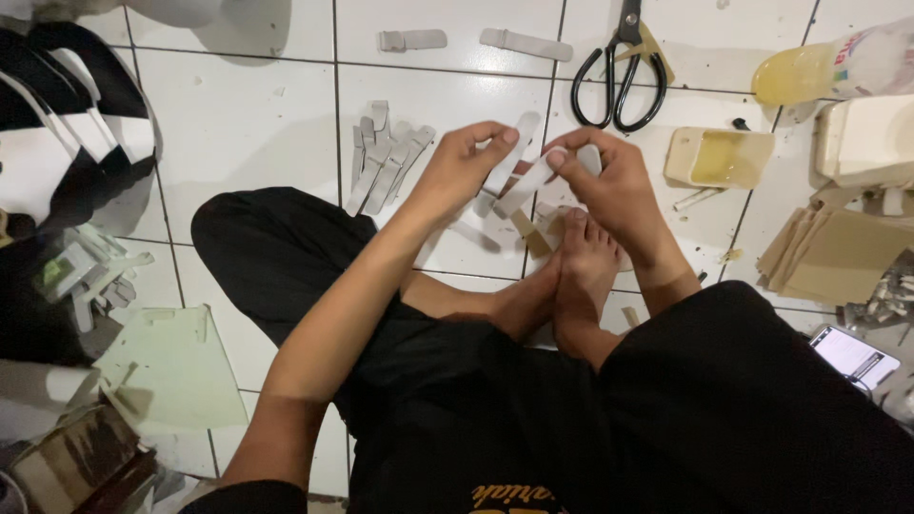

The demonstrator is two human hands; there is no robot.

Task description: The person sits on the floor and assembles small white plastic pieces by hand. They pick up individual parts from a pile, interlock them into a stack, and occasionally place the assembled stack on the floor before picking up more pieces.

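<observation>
White tiled floor (248, 124), dark grout lines; we sit cross-legged, bare feet (571, 276) together. Black-handled scissors (624, 67) lie ahead, pile of grey strips (381, 157) left of hands, tan glue tray (719, 157) right, phone (854, 357) by right knee. We hold grey strips (519, 176) above feet: left hand (462, 167) fingers pinched on one strip's upper end, right hand (609, 181) fingertips clamped on other strip's end; strips cross between hands.

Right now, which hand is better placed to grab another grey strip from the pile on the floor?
Left, most likely. The left hand hovers right beside the pile of grey strips, while the right hand sits farther off, toward the scissors. Both hands pinch the held strips, so one must let go first.
</observation>
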